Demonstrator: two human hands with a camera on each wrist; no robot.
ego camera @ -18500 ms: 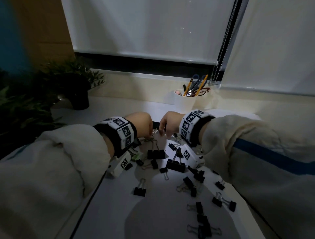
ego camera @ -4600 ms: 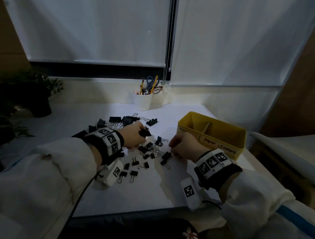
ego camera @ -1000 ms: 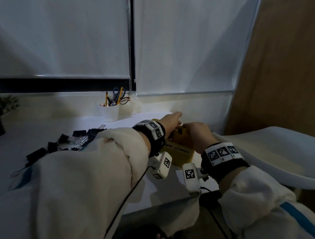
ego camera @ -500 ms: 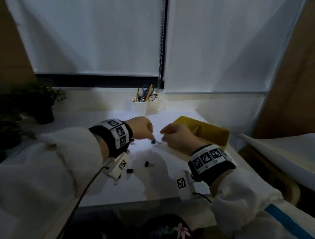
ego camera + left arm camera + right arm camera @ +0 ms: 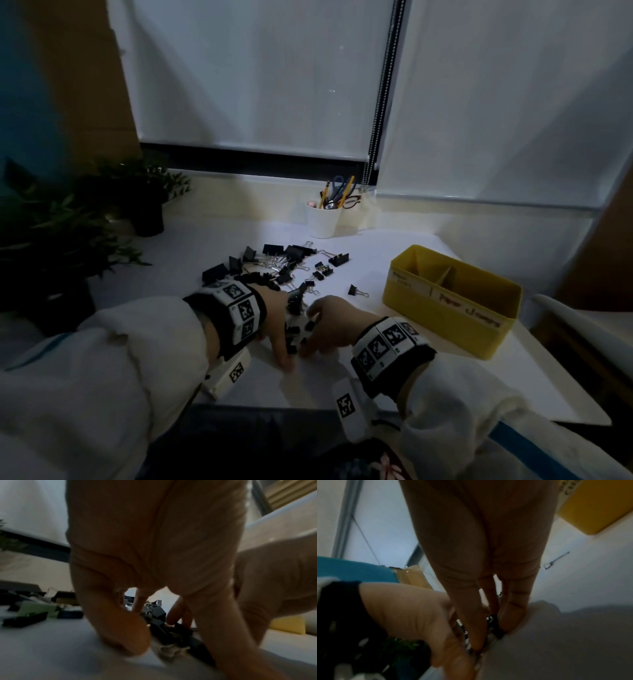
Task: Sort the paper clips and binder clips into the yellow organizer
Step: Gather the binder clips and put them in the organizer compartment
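Near the table's front edge my left hand [image 5: 279,337] and right hand [image 5: 323,330] stand fingertips-down on the white top. They face each other with a small heap of black binder clips [image 5: 297,330] cupped between them. The left wrist view shows the clips [image 5: 159,627] under my left palm, between thumb and straight fingers. In the right wrist view my right fingers [image 5: 511,615] point straight down beside the clips [image 5: 496,630]. The yellow organizer [image 5: 445,310] stands to the right. A bigger pile of binder clips and silver paper clips [image 5: 274,263] lies farther back.
One binder clip [image 5: 356,291] lies alone between the hands and the organizer. A white cup of pens and scissors [image 5: 323,219] stands at the back by the window sill. Potted plants [image 5: 68,233] fill the left side. The table edge runs just under my wrists.
Half a second ago both hands were held higher, pinching at one small clip. Now they are down on the table, closed in around a heap of clips.
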